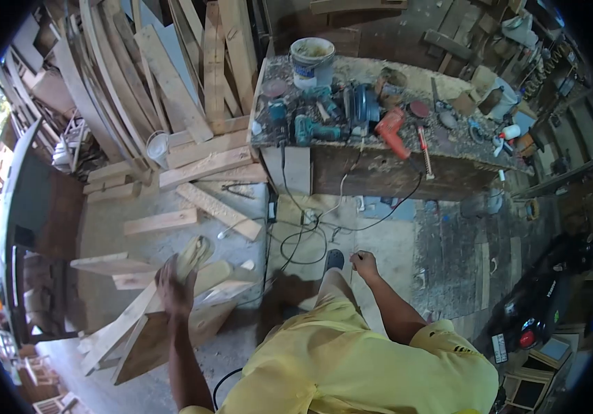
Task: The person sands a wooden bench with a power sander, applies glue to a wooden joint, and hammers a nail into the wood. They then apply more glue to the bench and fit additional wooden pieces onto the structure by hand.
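Note:
My left hand (175, 284) is closed round the upper part of a wooden piece (194, 257), over a stack of cut boards (134, 345) at the left. My right hand (363, 263) hangs beside my body over the floor, its fingers curled together; whether anything is in them is too small to tell. Up at the workbench (379, 172), away from both hands, lie a red power tool (393, 132), a teal drill (313, 130) and a blue-teal power tool (363, 109).
A white bucket (311, 63) stands on the bench's back left. Cables (303, 238) loop over the floor in front of my feet. Long planks (172, 76) lean at the upper left. A dark motorcycle (551, 297) is at the right.

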Demonstrator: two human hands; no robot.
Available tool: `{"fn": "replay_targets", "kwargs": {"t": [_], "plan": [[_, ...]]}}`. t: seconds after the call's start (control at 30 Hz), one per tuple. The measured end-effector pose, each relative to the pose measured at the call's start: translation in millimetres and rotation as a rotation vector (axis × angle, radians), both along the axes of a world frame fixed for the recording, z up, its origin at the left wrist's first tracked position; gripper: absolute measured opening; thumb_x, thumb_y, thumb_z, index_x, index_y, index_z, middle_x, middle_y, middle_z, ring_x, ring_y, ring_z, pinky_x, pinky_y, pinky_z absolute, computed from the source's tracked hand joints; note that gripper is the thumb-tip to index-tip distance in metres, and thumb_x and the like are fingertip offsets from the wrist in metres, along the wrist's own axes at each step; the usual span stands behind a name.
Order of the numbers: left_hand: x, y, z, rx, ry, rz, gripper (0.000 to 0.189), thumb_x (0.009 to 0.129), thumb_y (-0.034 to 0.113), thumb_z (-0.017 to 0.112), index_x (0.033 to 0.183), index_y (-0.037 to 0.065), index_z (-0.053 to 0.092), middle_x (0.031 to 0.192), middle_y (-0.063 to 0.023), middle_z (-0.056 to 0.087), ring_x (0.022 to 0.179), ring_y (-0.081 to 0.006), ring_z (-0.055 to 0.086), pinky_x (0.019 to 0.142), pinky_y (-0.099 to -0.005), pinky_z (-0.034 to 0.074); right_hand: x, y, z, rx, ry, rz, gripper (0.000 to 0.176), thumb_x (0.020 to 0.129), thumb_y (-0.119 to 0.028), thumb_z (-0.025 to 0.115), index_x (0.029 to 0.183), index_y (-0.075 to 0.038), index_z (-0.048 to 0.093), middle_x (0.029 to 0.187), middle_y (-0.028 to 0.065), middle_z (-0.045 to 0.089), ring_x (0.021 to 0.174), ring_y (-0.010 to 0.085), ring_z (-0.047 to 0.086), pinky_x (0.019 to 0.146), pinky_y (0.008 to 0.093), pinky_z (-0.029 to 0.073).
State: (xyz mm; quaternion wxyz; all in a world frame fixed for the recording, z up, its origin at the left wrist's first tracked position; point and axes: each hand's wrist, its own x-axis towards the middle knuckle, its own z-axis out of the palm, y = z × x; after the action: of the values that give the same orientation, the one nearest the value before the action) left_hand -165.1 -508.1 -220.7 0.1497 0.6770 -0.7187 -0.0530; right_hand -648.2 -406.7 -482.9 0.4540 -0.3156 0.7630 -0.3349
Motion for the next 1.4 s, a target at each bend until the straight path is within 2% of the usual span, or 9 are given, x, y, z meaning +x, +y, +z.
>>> {"fn": "replay_targets", "kwargs": {"t": [0.07,0.33,0.43,0.57,0.83,0.93,1.07,1.27,1.4], "plan": [[8,0,-9,-0.031,-0.005,-0.023,0.060,0.083,0.028,0.077,0.134,0.005,0.055,0.131,-0.0161,0.061,0.126,-0.0343,0.053,0.111,-0.0465,0.035,-12,-22,14,-0.249,-0.048,-0.245,0.024,0.091,-0.024,0.067,0.079,-0.003,0.071,0.065,0.0028,0.065,0.055,0.0138,0.060,0.054,0.0271,0.049],[-36,8,20,0.053,-0.168,0.212,0.061,0.082,0.018,0.073,0.138,0.010,0.052,0.142,-0.0102,0.054,0.135,-0.0317,0.044,0.117,-0.0527,0.023,-148,-183,57,-0.248,0.029,0.074,0.024,0.090,-0.020,0.069,0.074,-0.002,0.069,0.062,0.0041,0.063,0.053,0.0108,0.057,0.052,0.0273,0.046],[-36,5,12,0.138,-0.136,0.301,0.063,0.084,0.014,0.068,0.144,0.011,0.048,0.147,-0.0101,0.049,0.140,-0.0325,0.039,0.120,-0.0547,0.017,-187,-260,93,-0.511,-0.150,-0.032,0.008,0.090,-0.010,0.067,0.092,-0.003,0.071,0.074,0.0003,0.064,0.060,0.0088,0.058,0.055,0.0250,0.046],[-43,15,7,0.129,-0.159,0.320,0.063,0.087,0.007,0.058,0.148,0.008,0.043,0.152,-0.0128,0.044,0.145,-0.0363,0.032,0.122,-0.0559,0.011,-223,-354,119,-0.570,-0.125,0.088,0.015,0.094,-0.012,0.065,0.107,-0.003,0.069,0.081,0.0008,0.064,0.067,0.0089,0.060,0.057,0.0234,0.046],[-55,7,13,0.117,-0.200,0.324,0.066,0.087,0.008,0.062,0.150,0.007,0.040,0.152,-0.0146,0.042,0.145,-0.0367,0.031,0.122,-0.0568,0.012,-44,-478,138,-0.684,0.049,0.599,0.027,0.088,-0.015,0.075,0.110,-0.001,0.068,0.090,0.0040,0.067,0.081,0.0126,0.062,0.076,0.0281,0.052],[-57,6,18,0.132,-0.232,0.328,0.068,0.089,0.016,0.065,0.151,0.007,0.039,0.153,-0.0147,0.041,0.146,-0.0366,0.030,0.122,-0.0563,0.011,18,-518,126,-0.729,0.391,0.731,0.045,0.080,-0.020,0.080,0.120,-0.007,0.065,0.112,0.0150,0.067,0.100,0.0301,0.066,0.088,0.0407,0.053],[-52,3,12,0.154,-0.280,0.323,0.076,0.087,0.028,0.068,0.153,0.010,0.035,0.153,-0.0139,0.040,0.146,-0.0370,0.029,0.121,-0.0570,0.013,56,-559,98,-0.668,0.492,0.839,0.054,0.075,-0.023,0.083,0.122,-0.006,0.064,0.118,0.0172,0.065,0.111,0.0356,0.061,0.096,0.0445,0.048],[-53,3,19,0.179,-0.314,0.346,0.072,0.091,0.035,0.063,0.152,0.009,0.036,0.154,-0.0115,0.038,0.145,-0.0347,0.030,0.122,-0.0558,0.013,80,-626,14,-0.605,0.505,0.966,0.043,0.074,-0.025,0.084,0.105,0.001,0.071,0.107,0.0203,0.071,0.100,0.0353,0.066,0.087,0.0417,0.051],[-63,4,17,0.101,-0.290,0.410,0.084,0.083,0.053,0.069,0.149,0.010,0.041,0.150,-0.0097,0.042,0.144,-0.0327,0.032,0.122,-0.0547,0.012,84,-619,41,-0.594,0.612,0.992,0.036,0.077,-0.028,0.081,0.100,-0.002,0.074,0.096,0.0231,0.071,0.091,0.0400,0.067,0.080,0.0469,0.051]]}}
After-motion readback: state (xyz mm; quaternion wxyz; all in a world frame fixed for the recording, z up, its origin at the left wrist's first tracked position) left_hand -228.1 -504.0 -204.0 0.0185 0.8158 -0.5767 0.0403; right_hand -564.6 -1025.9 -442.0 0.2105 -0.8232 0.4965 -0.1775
